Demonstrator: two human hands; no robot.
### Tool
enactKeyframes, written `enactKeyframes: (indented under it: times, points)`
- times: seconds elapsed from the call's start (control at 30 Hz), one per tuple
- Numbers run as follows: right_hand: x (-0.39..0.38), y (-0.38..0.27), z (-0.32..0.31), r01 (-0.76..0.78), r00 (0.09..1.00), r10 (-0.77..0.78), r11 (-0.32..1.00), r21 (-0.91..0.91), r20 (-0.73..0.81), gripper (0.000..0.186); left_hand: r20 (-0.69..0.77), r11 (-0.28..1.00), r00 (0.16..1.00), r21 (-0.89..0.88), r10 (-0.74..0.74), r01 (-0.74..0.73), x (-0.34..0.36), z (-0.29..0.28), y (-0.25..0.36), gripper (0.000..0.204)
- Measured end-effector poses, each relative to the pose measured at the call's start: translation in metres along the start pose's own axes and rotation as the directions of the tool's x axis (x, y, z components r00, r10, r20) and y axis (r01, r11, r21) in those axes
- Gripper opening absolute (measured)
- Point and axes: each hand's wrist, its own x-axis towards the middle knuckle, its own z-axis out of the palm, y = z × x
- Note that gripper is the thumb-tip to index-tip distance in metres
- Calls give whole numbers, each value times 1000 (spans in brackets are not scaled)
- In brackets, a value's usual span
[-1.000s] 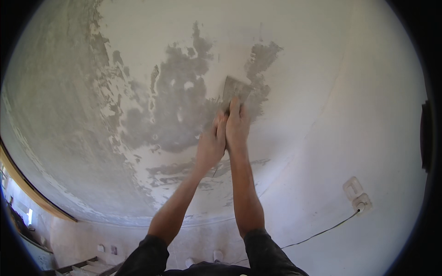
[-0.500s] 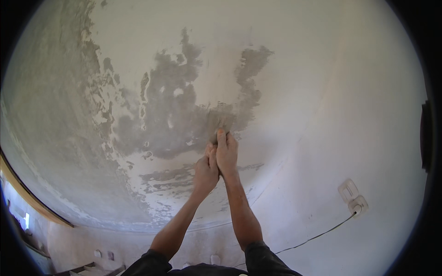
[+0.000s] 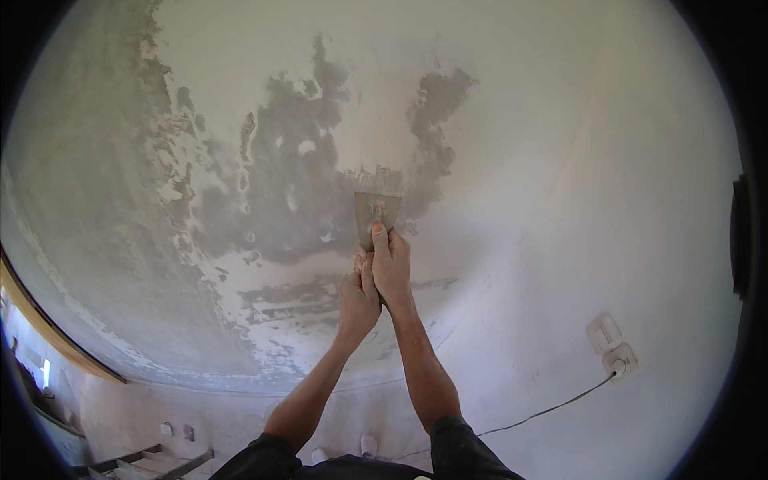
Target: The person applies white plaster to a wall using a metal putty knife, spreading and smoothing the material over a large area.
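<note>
A scraper with a wide, flat blade (image 3: 376, 210) points up against the wall (image 3: 496, 160), its blade edge on or close to the surface. My right hand (image 3: 390, 268) is closed round the scraper just below the blade, the thumb lying along the blade's face. Lower and to the left, my left hand (image 3: 359, 300) is closed too, pressed against the right one round the handle, which the fingers mostly hide. Around the blade lies a grey bare patch (image 3: 296, 192), bordered by pale coating with ragged edges.
A white double socket (image 3: 612, 344) with a plugged-in cable (image 3: 552, 410) is on the wall at lower right. At lower left are a dark ladder-like frame (image 3: 152, 462) and a curved wooden edge (image 3: 56, 332). Two pale shoe-like shapes (image 3: 368, 446) show near the bottom.
The blade has tilted, so its flat face now shows plainly and stands out from the wall. Both hands have shifted very slightly left, keeping the same grip.
</note>
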Motion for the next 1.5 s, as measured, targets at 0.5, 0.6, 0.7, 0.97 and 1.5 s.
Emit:
enactKeyframes:
  times: [0.5,0.6,0.7,0.97,1.5]
  points:
    - [6,-11,-1,50,999,-50,995,-87,-1,43,-17,985,996,150,88,-84,-1,-1,16,55]
    - [7,-8,2,128,991,-132,986,-105,-27,43,-33,986,990,103,136,-132,3,-1,11,55]
    - [20,-26,8,142,988,-150,975,-169,-37,43,1,997,999,60,44,-44,16,-3,32,53]
    - [21,-16,8,178,981,-190,964,-197,-41,43,-18,973,980,123,200,-197,19,-4,14,51]
    - [22,-40,11,71,997,-73,992,-104,-19,44,33,994,997,-87,70,-67,26,-1,19,49]
